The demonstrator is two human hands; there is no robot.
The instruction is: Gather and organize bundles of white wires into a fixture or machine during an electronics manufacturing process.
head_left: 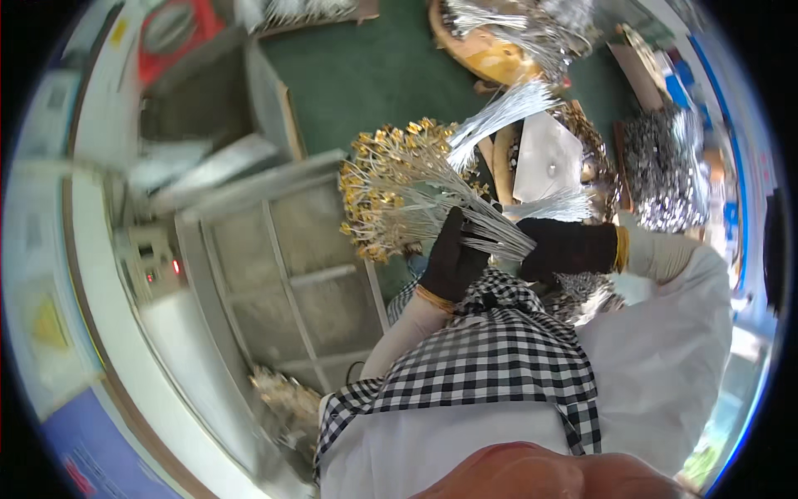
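A thick bundle of thin silvery wires with golden-yellow tips (386, 195) lies across both my hands, its tips fanned out to the left. My left hand (455, 259), in a black glove with an orange-yellow cuff, grips it from below, the thumb up along the stems. Around the plain ends at the right closes my right hand (569, 248), gloved the same way; its fingertips are partly hidden. Just beyond the bundle, a sheaf of pale wires (503, 121) slants up to the right. A white plate-like piece (549, 158) lies behind my right hand.
A grey metal frame with panels (291, 274) stands at my left, below an open grey bin (199, 108). Shiny silver bundles (665, 170) are stacked at the right. A round wooden top (482, 50) carries more wires at the back. A control box with a red light (150, 262) is far left.
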